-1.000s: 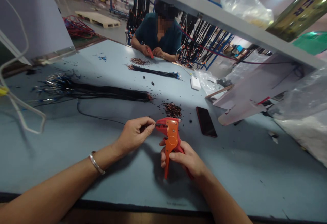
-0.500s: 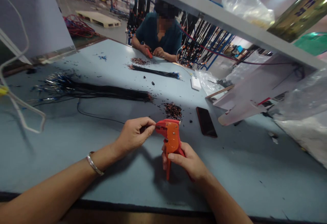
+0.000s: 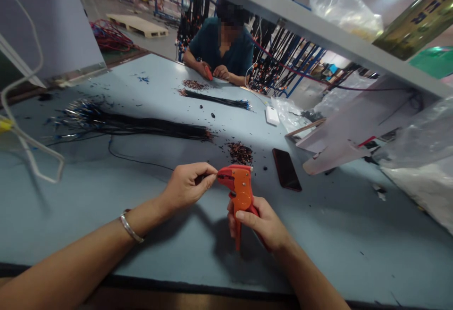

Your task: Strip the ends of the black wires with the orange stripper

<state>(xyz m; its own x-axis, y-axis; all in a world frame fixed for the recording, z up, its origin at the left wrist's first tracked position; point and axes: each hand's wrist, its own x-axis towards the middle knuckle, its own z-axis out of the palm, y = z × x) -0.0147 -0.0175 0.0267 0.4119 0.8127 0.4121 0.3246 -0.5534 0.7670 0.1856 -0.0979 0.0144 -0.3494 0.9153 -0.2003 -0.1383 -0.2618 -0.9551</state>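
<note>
Between thumb and fingers, my left hand (image 3: pixel 189 185) pinches a thin black wire (image 3: pixel 141 161) close to its end. The wire trails left over the table, and its tip is at the jaws of an orange and red wire stripper (image 3: pixel 242 187). Wrapped round the stripper's handles is my right hand (image 3: pixel 264 220), holding the tool upright. A thick bundle of black wires (image 3: pixel 152 125) lies beyond my left hand, with blue and silvery ends at the left and copper ends at the right. Just past the jaws is a heap of small dark and coppery offcuts (image 3: pixel 239 153).
A phone (image 3: pixel 286 169) lies right of the offcuts. Farther back are a smaller wire bundle (image 3: pixel 215 99), a white box (image 3: pixel 272 115) and a co-worker (image 3: pixel 219 46) holding a red tool. A white cable (image 3: pixel 35 159) hangs at the left; a shelf beam (image 3: pixel 283 17) crosses above.
The wire stripper and my right hand have shifted slightly to the right. My left hand still pinches the wire at the jaws, almost unmoved.
</note>
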